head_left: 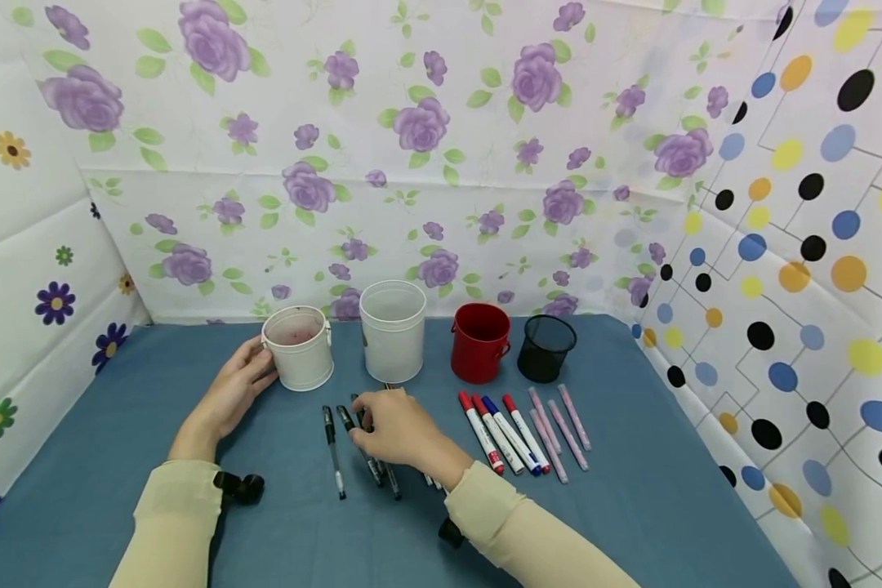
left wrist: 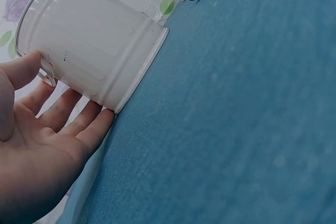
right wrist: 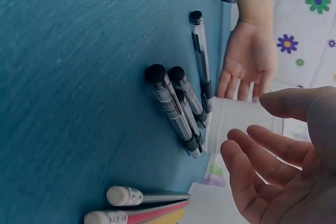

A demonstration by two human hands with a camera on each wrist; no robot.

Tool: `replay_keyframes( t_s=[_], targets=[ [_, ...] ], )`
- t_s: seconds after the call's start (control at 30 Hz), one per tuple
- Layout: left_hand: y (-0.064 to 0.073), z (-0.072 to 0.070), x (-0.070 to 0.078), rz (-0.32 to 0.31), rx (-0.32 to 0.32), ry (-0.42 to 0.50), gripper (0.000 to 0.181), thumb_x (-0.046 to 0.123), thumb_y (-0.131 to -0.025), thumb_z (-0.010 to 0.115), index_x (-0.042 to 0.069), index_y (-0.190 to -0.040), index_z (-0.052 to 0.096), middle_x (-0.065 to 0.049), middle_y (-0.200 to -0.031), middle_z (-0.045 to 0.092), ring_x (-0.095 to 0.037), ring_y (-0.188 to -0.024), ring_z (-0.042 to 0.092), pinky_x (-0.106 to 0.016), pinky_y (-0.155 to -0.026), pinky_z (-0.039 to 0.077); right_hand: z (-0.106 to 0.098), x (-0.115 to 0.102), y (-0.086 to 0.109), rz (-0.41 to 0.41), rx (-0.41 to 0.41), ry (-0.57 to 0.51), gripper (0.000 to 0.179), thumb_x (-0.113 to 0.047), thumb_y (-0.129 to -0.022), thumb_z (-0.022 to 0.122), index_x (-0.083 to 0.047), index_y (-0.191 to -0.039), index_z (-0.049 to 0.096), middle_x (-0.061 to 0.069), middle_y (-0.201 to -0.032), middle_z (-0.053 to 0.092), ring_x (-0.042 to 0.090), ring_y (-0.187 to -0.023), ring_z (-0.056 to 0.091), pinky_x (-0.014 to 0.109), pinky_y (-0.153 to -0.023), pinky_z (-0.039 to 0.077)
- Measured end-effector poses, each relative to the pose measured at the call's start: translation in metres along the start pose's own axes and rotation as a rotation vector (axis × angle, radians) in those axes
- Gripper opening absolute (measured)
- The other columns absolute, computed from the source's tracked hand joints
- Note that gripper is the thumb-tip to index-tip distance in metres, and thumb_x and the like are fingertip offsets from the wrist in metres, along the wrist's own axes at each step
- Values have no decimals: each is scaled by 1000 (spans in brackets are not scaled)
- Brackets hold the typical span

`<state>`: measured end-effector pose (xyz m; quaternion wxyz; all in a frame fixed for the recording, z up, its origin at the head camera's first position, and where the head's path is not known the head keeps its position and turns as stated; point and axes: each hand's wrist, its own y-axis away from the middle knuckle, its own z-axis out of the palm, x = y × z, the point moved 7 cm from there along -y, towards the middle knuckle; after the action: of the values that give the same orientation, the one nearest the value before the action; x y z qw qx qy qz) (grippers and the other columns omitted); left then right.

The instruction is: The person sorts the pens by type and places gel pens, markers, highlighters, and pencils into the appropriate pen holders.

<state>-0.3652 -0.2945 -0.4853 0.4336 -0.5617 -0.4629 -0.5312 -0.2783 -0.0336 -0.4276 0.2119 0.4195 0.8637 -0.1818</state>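
Note:
My left hand [head_left: 229, 390] touches the left side of a small white bucket [head_left: 303, 361]. In the left wrist view its thumb [left wrist: 26, 70] is by the bucket's handle ear and the other fingers lie against the wall. My right hand [head_left: 398, 426] hovers over several black-capped gel pens [head_left: 373, 467], fingers loosely bent and apart. Nothing shows between those fingers in the right wrist view. One gel pen [head_left: 335, 457] lies separately to the left. Pencils with white erasers [right wrist: 119, 196] lie beside the pens, mostly hidden under the right hand in the head view.
A taller white bucket [head_left: 394, 347], a red bucket [head_left: 479, 351] and a black mesh cup [head_left: 545, 353] stand along the back. Red- and blue-capped markers [head_left: 500, 437] and several pink pens [head_left: 569, 433] lie to the right on the blue cloth [head_left: 647, 506]. Patterned cloth walls surround the table.

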Motion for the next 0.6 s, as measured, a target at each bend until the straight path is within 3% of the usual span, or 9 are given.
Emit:
replay_keyframes(
  t_s=[0.07,0.17,0.3,0.37,0.5,0.53,0.6],
  targets=[
    [1,1,1,0,1,-1,84,49,-113,46,12,-172,1,-24,-173,8,-44,-162,11,-58,-132,21,2,-1,-2,3,2,20,30,-22,-100,76,-8,-127,76,-7,-79,67,2,-67,57,25,-76,55],
    [1,1,1,1,2,1,83,49,-113,46,12,-172,2,-24,-173,9,-44,-162,11,-58,-131,21,7,-4,-6,4,-4,46,28,-22,-101,76,-8,-124,77,-10,-65,59,1,-58,53,25,-72,54],
    [1,1,1,4,-6,3,82,48,-113,45,12,-172,2,-24,-173,8,-44,-162,11,-59,-131,21,14,-6,-11,49,-36,36,28,-23,-102,75,-8,-125,76,-7,-54,53,5,-47,49,20,-51,46],
    [1,1,1,4,-10,2,81,48,-114,45,12,-172,2,-24,-173,8,-44,-162,11,-59,-131,21,18,-6,-14,88,-54,40,30,-25,-102,74,-8,-126,76,-4,-54,54,8,-45,49,19,-50,45],
    [0,0,0,-2,-10,11,81,47,-114,45,13,-172,2,-23,-173,8,-43,-162,11,-58,-132,21,21,-8,-20,168,-74,60,30,-28,-101,75,-8,-123,75,-1,-68,64,8,-51,54,20,-57,50],
    [0,0,0,-4,-8,12,81,47,-114,45,13,-172,2,-23,-173,8,-42,-162,11,-58,-132,21,22,-8,-22,182,-73,62,29,-28,-100,76,-7,-120,76,0,-72,66,7,-54,54,20,-58,50],
    [0,-1,-1,-7,-6,16,82,48,-113,46,13,-172,2,-22,-173,8,-42,-162,10,-58,-132,21,26,-9,-26,207,-82,56,21,-28,-99,77,-7,-97,76,1,-69,62,8,-50,52,20,-51,46]
  ],
)
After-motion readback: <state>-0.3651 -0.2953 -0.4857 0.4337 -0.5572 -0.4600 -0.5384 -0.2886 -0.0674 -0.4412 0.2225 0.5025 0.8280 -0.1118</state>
